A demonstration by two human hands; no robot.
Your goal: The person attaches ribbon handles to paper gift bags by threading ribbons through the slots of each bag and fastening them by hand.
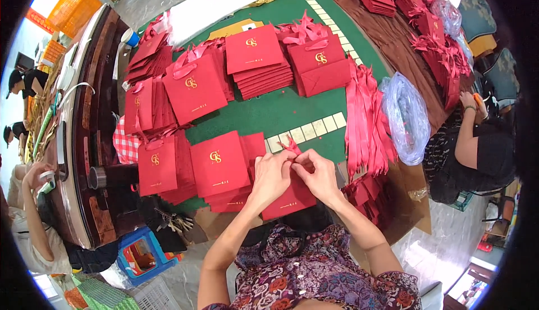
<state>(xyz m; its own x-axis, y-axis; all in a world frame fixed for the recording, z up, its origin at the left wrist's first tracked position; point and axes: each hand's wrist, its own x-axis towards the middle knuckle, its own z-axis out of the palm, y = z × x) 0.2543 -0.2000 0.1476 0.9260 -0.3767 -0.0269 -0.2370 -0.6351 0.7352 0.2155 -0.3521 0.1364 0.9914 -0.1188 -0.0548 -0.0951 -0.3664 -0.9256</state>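
Note:
My left hand and my right hand meet at the top edge of a red paper gift bag near the table's front edge. Fingertips of both are pinched together on a pink-red ribbon, whose loose ends stick up beyond them. My hands cover the spot where ribbon and bag join. Just left of the bag lies a stack of flat red bags with gold print. A thick bundle of loose pink-red ribbons hangs over the table edge to the right.
More stacks of red bags stand across the green tabletop. A clear plastic bag lies beside the ribbons. At the right, a co-worker's hand is near other red bags. Another person sits at the left by a dark wooden table.

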